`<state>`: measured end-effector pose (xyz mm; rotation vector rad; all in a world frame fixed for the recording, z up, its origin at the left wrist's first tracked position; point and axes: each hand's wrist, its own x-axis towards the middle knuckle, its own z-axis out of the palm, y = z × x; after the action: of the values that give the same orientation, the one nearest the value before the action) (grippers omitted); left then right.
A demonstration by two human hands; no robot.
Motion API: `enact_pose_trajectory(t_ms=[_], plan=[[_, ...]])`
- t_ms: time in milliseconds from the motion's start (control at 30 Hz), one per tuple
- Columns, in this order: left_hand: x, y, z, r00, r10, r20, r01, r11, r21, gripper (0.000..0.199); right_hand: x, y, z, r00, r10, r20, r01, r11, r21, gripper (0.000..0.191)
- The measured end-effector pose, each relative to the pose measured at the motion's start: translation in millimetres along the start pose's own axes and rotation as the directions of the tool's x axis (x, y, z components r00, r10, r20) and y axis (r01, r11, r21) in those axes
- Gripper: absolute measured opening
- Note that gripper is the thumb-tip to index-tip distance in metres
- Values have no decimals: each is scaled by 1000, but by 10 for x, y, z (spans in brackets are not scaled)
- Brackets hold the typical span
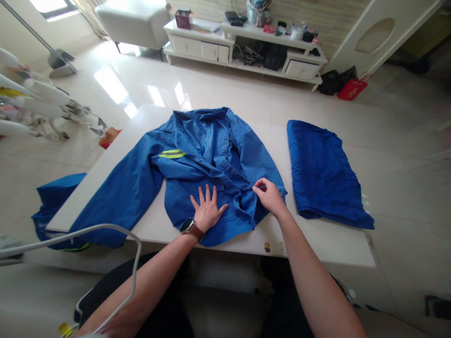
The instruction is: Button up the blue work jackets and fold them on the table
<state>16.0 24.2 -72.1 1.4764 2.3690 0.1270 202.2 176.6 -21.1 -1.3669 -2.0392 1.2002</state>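
A blue work jacket (141, 173) with a yellow-and-grey reflective stripe lies spread on the white table (338, 241), its collar at the far edge. One sleeve stretches to the left and reaches the table's near edge. My left hand (207, 211), with a watch on the wrist, rests flat on the lower front of the jacket, fingers spread. Pinched between the thumb and forefinger of my right hand (269, 195) is the edge of the jacket's front, to the right of my left hand. The cloth near this pinch is creased and bunched.
Folded blue cloth (324, 173) lies on the table's right side. More blue clothing (52, 206) sits below the left edge. A white cable (105, 226) arcs across the lower left. Beyond the table stand a white TV cabinet (200, 47) and a red bag (352, 89).
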Motion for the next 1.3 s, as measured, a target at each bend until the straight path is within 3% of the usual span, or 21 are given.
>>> enact_pose_trajectory(t_ms=[67, 133, 267, 333, 400, 633, 700, 767, 833, 900, 933, 1000, 1067, 1100, 1200, 1300], plan=[[11, -121, 22, 999, 35, 31, -35, 999, 20, 83, -13, 37, -13, 993, -72, 94, 75, 997, -35, 20], [41, -238, 10, 997, 59, 47, -60, 998, 25, 80, -61, 82, -13, 969, -123, 213, 162, 971, -175, 19], [99, -440, -61, 994, 85, 66, -88, 995, 43, 77, -237, 194, 23, 915, 4, 404, 239, 802, -548, 52], [129, -556, -117, 994, 78, 79, -82, 995, 53, 77, -317, 252, 31, 915, 94, 392, 214, 712, -669, 71], [166, -699, -182, 994, 52, 98, -58, 997, 59, 76, -369, 305, 11, 926, 156, 345, 170, 643, -747, 77], [253, -1155, -368, 980, -140, 144, 132, 989, 63, 79, -395, 358, -127, 935, 285, 212, 18, 558, -830, 52], [214, -1119, -412, 970, -200, 136, 190, 979, 79, 82, -389, 296, -130, 936, 279, 216, 22, 565, -825, 46], [144, -983, -460, 978, -191, 83, 182, 977, 108, 79, -386, 191, -110, 939, 184, 289, 110, 637, -763, 48], [61, -783, -503, 997, -75, 17, 73, 992, 103, 66, -395, 59, -65, 921, -10, 388, 269, 737, -620, 57], [-19, -570, -527, 996, 85, 41, -86, 996, 0, 44, -417, -76, 9, 862, -215, 459, 442, 762, -473, 66], [-56, -474, -528, 981, 161, 107, -151, 983, -101, 34, -431, -136, 56, 821, -290, 491, 519, 738, -431, 66], [-127, -319, -503, 912, 300, 280, -201, 921, -333, 24, -450, -228, 166, 742, -379, 553, 636, 656, -405, 49], [-189, -228, -452, 843, 401, 358, -198, 851, -487, 33, -444, -285, 279, 717, -412, 563, 678, 599, -425, 19], [-212, -207, -424, 841, 419, 342, -201, 829, -522, 36, -430, -303, 331, 724, -422, 545, 676, 592, -439, 8], [-218, -225, -359, 889, 393, 235, -201, 796, -571, 25, -356, -341, 442, 784, -435, 442, 616, 632, -471, 8], [-138, -299, -359, 892, 380, 246, -109, 708, -698, 23, -298, -386, 470, 854, -439, 279, 520, 706, -481, 8]])
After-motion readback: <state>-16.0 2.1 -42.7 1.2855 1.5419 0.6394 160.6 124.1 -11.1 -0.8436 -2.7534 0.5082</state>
